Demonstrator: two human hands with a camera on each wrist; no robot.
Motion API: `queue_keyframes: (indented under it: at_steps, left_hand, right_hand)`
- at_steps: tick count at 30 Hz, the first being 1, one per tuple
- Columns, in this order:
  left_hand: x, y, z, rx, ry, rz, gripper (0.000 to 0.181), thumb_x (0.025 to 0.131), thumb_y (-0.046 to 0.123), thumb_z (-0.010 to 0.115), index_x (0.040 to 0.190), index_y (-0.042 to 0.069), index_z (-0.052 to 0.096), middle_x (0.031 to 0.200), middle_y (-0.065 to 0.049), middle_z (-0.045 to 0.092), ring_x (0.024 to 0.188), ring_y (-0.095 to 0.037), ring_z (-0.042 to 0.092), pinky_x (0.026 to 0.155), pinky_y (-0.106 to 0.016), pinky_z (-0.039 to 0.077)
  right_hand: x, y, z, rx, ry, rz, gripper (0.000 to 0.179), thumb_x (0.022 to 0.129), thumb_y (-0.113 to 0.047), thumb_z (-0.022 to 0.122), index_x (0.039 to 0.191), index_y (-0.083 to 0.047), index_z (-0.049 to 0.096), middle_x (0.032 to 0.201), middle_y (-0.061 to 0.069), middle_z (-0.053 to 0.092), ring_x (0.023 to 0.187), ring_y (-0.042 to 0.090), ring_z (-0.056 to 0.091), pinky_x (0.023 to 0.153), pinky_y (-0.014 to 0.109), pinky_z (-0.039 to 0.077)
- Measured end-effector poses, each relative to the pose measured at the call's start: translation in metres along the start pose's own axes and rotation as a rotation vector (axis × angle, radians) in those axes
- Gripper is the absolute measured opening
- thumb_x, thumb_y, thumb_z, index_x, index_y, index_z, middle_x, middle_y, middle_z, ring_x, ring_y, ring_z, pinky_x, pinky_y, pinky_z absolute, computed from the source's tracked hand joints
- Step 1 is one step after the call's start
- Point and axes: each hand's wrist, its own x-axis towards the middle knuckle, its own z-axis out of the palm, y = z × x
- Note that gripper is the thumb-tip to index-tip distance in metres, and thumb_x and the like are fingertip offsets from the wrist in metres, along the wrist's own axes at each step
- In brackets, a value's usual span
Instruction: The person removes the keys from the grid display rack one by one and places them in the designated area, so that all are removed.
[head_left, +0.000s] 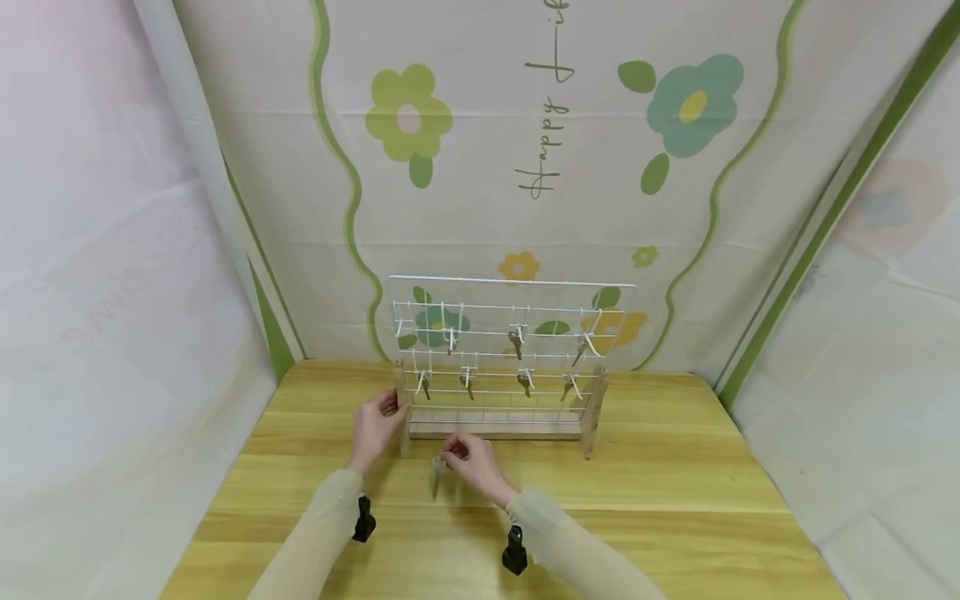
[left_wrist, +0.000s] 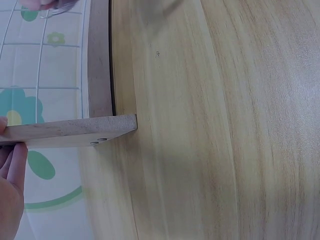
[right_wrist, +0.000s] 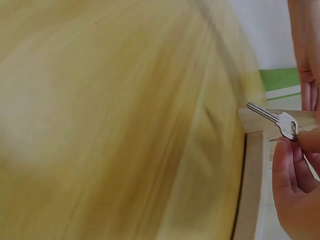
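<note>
Metal key (right_wrist: 284, 122): located between the two hands, just beside the fingertips of the right hand (head_left: 476, 467). The right hand pinches it at the head end, between thumb and fingers, by a small ring (right_wrist: 294, 129); the shaft points away from the grip, over the counter (head_left: 660, 483) in front of the rack.

The left hand (head_left: 377, 429) grasps the left post (left_wrist: 75, 129) of the rack, thumb on one side of the wood and fingers on the other. Two screws (left_wrist: 95, 143) show on the outer face of this post, below the grip.

A light sleeve (head_left: 315, 529) covers each forearm; a black device (head_left: 514, 552) is mounted at each wrist.

Directly beyond the right hand, a wooden bar (head_left: 495, 430) runs along the foot of the rack, from the left post to the right post (head_left: 592, 417). The latter stands to the right of both hands. Above the bar, a white wire grid (head_left: 512, 282) rises behind the hands and carries hooks in two rows. Hanging keys (head_left: 516, 342) occupy these hooks: three in the upper row, four in the lower.

The counter has a yellow wood-grain surface and extends beneath and to either side of the hands. Farthest beyond them, a pale cloth (head_left: 465, 212) displays printed flowers, wavy green lines and lettering.
</note>
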Motion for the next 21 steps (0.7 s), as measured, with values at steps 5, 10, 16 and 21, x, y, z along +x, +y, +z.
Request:
queue_keyframes:
  at_steps: [5,10,16,21]
  left_hand:
    - [-0.001,0.001,-0.001,-0.009,0.003,-0.011,0.037,0.088,0.003,0.072,0.121,-0.010,0.064,0.118,-0.030,0.068,0.106,-0.040,0.070,0.089,-0.039,0.063]
    - [-0.001,0.001,0.001,-0.014,0.001,-0.007,0.037,0.087,0.001,0.072,0.121,-0.011,0.063,0.118,-0.031,0.067,0.106,-0.041,0.069,0.090,-0.038,0.063]
    - [-0.002,0.001,0.001,-0.011,0.004,-0.006,0.036,0.087,0.003,0.073,0.119,-0.011,0.064,0.117,-0.032,0.067,0.105,-0.042,0.070,0.087,-0.037,0.063]
    - [-0.002,0.002,0.002,-0.010,0.013,0.008,0.036,0.086,0.001,0.073,0.118,-0.011,0.064,0.115,-0.033,0.067,0.103,-0.043,0.070,0.086,-0.037,0.064]
  right_hand:
    - [-0.002,0.008,0.005,-0.038,-0.028,0.026,0.004,0.091,-0.008,0.068,0.093,-0.004,0.067,0.089,0.010,0.072,0.073,-0.001,0.056,0.063,0.012,0.051]
    - [-0.003,0.014,0.010,-0.041,-0.044,0.039,0.005,0.091,-0.006,0.068,0.093,-0.001,0.068,0.085,0.012,0.071,0.068,-0.002,0.052,0.060,0.012,0.048]
    - [-0.003,0.021,0.016,-0.029,-0.062,0.079,0.006,0.091,-0.006,0.068,0.094,0.000,0.068,0.082,0.011,0.069,0.059,-0.001,0.050,0.051,0.013,0.047]
    - [-0.004,0.025,0.020,-0.005,-0.075,0.110,0.006,0.092,-0.006,0.068,0.094,-0.001,0.068,0.082,0.010,0.069,0.057,0.001,0.052,0.046,0.012,0.047]
